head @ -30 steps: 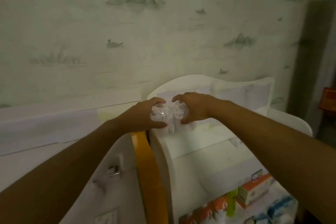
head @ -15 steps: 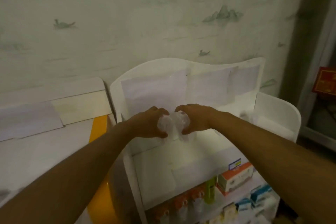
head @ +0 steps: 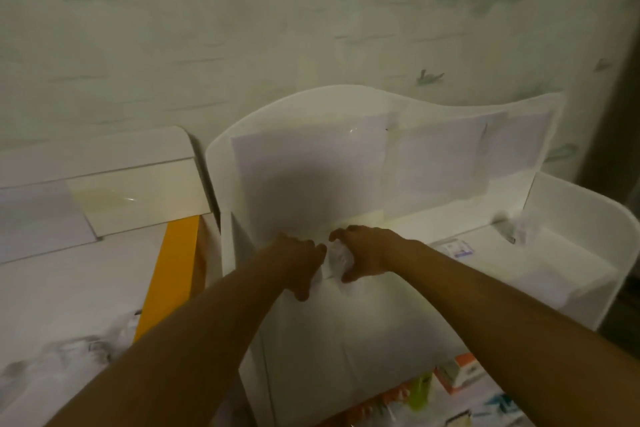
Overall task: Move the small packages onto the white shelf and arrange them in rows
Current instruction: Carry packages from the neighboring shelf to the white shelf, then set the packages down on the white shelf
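Note:
Both my hands are low on the top tier of the white shelf, near its back panel. My left hand and my right hand press together around small clear-wrapped packages, of which only a pale strip shows between the fingers. The packages rest on or just above the shelf surface; I cannot tell which. Another small clear package stands at the shelf's far right corner, blurred. A small white label or packet lies flat to the right of my right hand.
Lower shelf tiers at the bottom right hold orange and white boxes and a green bottle. A white counter with an orange edge stands left of the shelf. Patterned wallpaper is behind. The shelf has a raised side wall on the right.
My hands have lowered the packages from in front of the shelf's back panel down onto the top tier. My view has shifted right and closer to the shelf.

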{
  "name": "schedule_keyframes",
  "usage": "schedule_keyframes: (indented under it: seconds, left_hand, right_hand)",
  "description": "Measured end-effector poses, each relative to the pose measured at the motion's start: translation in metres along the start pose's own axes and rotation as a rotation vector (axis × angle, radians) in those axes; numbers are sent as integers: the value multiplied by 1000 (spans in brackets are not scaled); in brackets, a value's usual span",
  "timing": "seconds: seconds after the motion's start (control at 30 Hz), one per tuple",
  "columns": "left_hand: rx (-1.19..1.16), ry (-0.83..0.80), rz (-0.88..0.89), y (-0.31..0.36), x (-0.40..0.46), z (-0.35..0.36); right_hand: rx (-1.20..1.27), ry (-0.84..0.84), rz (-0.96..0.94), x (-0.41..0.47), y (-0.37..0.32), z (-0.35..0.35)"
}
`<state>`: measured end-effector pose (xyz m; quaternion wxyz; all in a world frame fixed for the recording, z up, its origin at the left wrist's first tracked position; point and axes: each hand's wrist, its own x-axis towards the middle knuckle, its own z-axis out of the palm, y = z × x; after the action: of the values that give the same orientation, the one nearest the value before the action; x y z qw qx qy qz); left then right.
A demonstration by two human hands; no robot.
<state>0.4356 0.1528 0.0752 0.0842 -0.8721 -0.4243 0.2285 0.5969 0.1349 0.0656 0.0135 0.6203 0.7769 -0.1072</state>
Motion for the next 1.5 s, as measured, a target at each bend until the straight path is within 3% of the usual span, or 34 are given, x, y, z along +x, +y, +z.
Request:
schedule_keyframes:
  seconds: [0.27, 0.43, 0.53, 0.63, 0.87, 1.1, 1.3, 1.5]
  left_hand:
    - [39, -59, 9, 1, 30, 9]
    - [-66, -213, -129, 1, 44, 19]
    - [14, -345, -175, 8, 44, 19]
    - [30, -360, -229, 13, 44, 22]
    - [52, -106, -235, 25, 22, 23]
    - [-128, -15, -252, 16, -18, -9]
    - [-61, 77, -330, -30, -80, -39]
    - [-269, 286, -388, -79, -146, -38]
  right_hand:
    - [-18, -41, 36, 30, 14, 28]
    - [-70, -46, -68, 45, 13, 36]
    - [-41, -26, -124, 52, 13, 48]
    - [33, 10, -180, 52, 19, 59]
    - [97, 8, -231, 48, 29, 63]
    - [21, 42, -286, 39, 21, 13]
    - [-86, 156, -357, 27, 0, -42]
    - [11, 200, -462, 13, -37, -82]
